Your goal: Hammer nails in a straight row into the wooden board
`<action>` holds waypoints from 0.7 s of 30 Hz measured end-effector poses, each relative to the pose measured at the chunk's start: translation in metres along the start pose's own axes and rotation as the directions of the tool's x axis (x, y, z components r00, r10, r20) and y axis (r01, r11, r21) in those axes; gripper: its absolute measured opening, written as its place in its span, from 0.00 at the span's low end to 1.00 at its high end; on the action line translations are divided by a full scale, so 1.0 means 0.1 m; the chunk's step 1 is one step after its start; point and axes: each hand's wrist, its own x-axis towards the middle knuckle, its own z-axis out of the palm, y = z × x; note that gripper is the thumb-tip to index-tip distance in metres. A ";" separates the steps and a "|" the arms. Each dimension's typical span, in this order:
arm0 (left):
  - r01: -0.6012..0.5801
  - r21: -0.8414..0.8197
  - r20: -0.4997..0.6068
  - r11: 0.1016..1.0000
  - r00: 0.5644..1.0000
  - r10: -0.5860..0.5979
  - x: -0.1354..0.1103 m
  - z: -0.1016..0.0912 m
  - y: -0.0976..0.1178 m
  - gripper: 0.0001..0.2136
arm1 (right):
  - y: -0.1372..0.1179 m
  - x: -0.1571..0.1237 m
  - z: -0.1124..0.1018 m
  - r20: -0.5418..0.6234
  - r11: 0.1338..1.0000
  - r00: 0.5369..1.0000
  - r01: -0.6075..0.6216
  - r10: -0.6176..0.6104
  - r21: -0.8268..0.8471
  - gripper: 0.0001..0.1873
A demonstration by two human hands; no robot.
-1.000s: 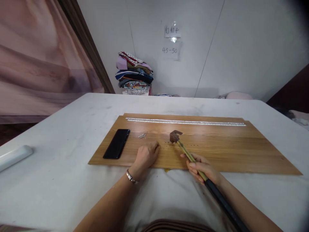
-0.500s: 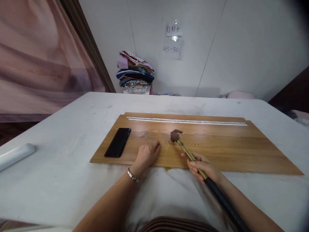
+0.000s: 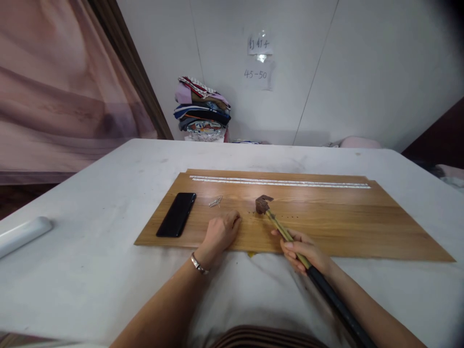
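My right hand is wrapped round the wooden part of a claw hammer, whose handle is black farther down. Its rusty head is over the middle of a wood-grain board, beside a row of small dark dots; I cannot tell if it touches the board. Curled on the board to the left of the head is my left hand, its fingers closed and their tips hidden, so anything in them cannot be made out. A small pile of nails lies just beyond this hand.
A black phone lies on the board's left side. Two white marked strips run along its far edge. The white table carries a white rounded object at left. Folded cloths are stacked by the wall.
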 end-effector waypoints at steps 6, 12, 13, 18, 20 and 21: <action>-0.011 0.001 0.005 1.000 1.000 0.011 0.00 -0.01 0.00 0.09 | -0.04 -0.01 0.04 0.004 1.000 1.000 0.016 -0.016 -0.006 0.26; 0.012 0.010 0.021 1.000 1.000 -0.012 -0.01 -0.05 0.03 0.10 | 0.03 0.02 0.01 -0.001 1.000 1.000 -0.003 0.003 -0.023 0.26; 0.012 0.010 0.021 1.000 1.000 -0.012 -0.01 -0.05 0.03 0.10 | 0.04 0.02 0.01 -0.001 1.000 1.000 -0.003 0.003 -0.026 0.26; 0.012 0.004 0.026 1.000 1.000 -0.012 -0.01 -0.03 0.02 0.10 | 0.00 0.00 0.03 -0.002 0.999 1.000 -0.004 0.004 -0.036 0.27; 0.006 0.000 0.019 1.000 1.000 -0.006 -0.01 -0.02 0.01 0.09 | -0.02 -0.01 0.04 -0.005 1.000 1.000 0.009 -0.009 -0.029 0.27; 0.001 0.000 0.013 1.000 1.000 -0.001 -0.01 -0.02 0.01 0.09 | -0.03 -0.01 0.04 -0.006 1.000 1.000 0.017 -0.017 -0.022 0.26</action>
